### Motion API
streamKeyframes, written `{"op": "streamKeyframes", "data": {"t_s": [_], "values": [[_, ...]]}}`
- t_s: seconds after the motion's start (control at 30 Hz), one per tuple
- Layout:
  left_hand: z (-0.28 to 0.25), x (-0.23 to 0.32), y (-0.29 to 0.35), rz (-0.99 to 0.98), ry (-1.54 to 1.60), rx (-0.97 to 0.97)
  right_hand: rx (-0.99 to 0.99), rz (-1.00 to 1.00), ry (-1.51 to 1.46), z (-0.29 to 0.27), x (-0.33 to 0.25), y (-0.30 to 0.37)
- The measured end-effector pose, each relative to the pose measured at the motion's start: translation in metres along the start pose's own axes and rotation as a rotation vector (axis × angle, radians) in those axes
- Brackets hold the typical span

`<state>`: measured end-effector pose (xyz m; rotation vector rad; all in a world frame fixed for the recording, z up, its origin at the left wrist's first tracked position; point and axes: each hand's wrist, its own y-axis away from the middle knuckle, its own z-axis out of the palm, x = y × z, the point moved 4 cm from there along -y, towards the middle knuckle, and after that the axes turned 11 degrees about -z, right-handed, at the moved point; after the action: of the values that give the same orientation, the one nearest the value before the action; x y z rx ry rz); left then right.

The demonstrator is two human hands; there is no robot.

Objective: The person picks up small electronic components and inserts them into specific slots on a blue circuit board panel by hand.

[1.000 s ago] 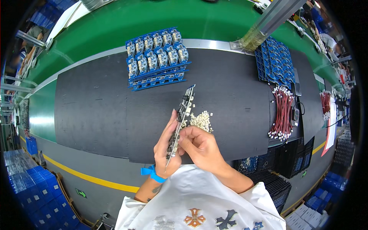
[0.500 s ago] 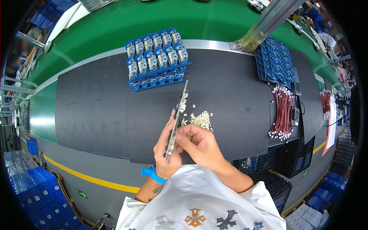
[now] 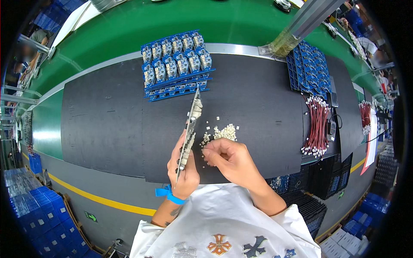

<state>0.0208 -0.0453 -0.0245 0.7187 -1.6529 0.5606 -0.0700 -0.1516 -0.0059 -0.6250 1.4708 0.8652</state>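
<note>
My left hand point(image 3: 188, 179) grips a circuit board panel point(image 3: 188, 133) by its lower part and holds it nearly edge-on above the black mat. Small pale components line one face of the panel; the other face is mostly turned from view. My right hand point(image 3: 235, 162) is just right of the panel, at the near side of a loose heap of tiny white connectors point(image 3: 226, 132). Its thumb and index finger are pinched together, and whatever may be between them is too small to make out. A few single connectors lie scattered around the heap.
Blue circuit board panels point(image 3: 174, 64) are stacked at the mat's far edge, with more blue panels point(image 3: 309, 71) at the far right beside a metal post point(image 3: 301, 30). Bundled red wires with white plugs point(image 3: 317, 127) lie to the right on the black mat point(image 3: 103, 120).
My right hand has come away from the panel and moved slightly right, toward the connectors. My left hand has shifted the panel a little left and turned its component side more into view.
</note>
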Motion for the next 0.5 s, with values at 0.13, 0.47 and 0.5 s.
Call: {"op": "streamKeyframes", "data": {"t_s": [0.13,0.47,0.5], "values": [[0.008,0.005,-0.002,-0.091,0.044,-0.087,0.069,-0.172,0.021,0.005,-0.008,0.0],[0.01,0.02,-0.007,0.062,0.03,-0.108,0.068,-0.23,-0.346,0.014,-0.016,0.006],[0.011,0.022,-0.008,0.075,0.005,-0.106,0.071,-0.226,-0.325,0.014,-0.016,0.007]]}}
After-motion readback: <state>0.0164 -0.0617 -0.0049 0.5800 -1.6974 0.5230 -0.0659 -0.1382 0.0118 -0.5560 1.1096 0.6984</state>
